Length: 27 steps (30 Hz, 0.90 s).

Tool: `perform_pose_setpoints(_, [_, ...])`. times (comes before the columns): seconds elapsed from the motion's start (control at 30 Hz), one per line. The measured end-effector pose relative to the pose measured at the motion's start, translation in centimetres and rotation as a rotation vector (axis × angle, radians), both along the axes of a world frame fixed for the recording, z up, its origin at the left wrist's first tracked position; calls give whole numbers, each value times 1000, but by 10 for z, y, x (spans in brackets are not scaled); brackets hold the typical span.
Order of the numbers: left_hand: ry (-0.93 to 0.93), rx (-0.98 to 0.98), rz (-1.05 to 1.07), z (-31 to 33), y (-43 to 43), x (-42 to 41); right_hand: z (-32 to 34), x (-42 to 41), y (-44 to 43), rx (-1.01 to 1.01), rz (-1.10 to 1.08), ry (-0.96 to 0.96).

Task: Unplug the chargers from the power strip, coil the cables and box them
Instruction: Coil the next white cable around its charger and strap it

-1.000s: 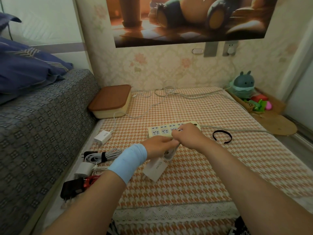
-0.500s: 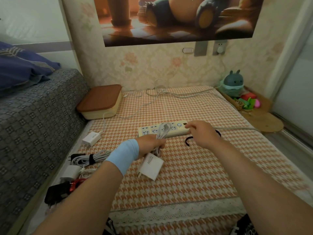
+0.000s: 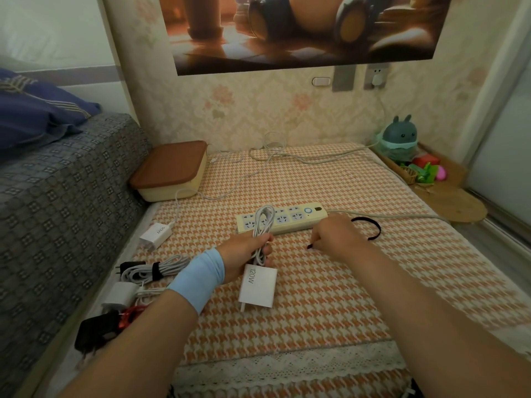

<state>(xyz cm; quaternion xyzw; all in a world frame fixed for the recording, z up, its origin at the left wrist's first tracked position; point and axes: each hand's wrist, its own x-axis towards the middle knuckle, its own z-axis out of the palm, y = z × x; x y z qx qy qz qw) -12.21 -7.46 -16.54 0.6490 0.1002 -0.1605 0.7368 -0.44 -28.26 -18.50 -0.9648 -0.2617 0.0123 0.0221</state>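
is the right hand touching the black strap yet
Touching. In the head view the right hand lies on the black strap: one end pokes out under the fingers, the loop emerges behind the knuckles. The left hand grips the coiled white cable.

Orange-white houndstooth cloth (image 3: 330,285), cream power strip (image 3: 298,222), white 120W charger (image 3: 258,287), blk strap (image 3: 370,225), lt-blue wristband (image 3: 198,278)

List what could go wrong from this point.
The left hand grips the coiled white cable only at its middle, so its loops may spring loose. The white 120W charger brick dangles below, tugging the coil. The right hand pinches just one end of the thin black strap, which may slip.
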Motion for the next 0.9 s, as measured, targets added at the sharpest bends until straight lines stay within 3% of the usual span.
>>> perform_pose_setpoints(0.2, [-16,61,84,3,8,3,26,-33,18,924,-43,507])
perform_pose_setpoints(0.37, [-55,123,145,2,11,4,46,-46,28,1297,-60,907])
perform_pose_setpoints(0.5, [-86,194,138,2,11,3,53,-52,30,1328,-9,991])
perform_pose_setpoints(0.77, [-223,535,103,7,-2,-2,61,-82,48,1242,19,808])
perform_pose_setpoints(0.9, [-266,583,30,10,-10,-2,53,-87,58,1193,-62,692])
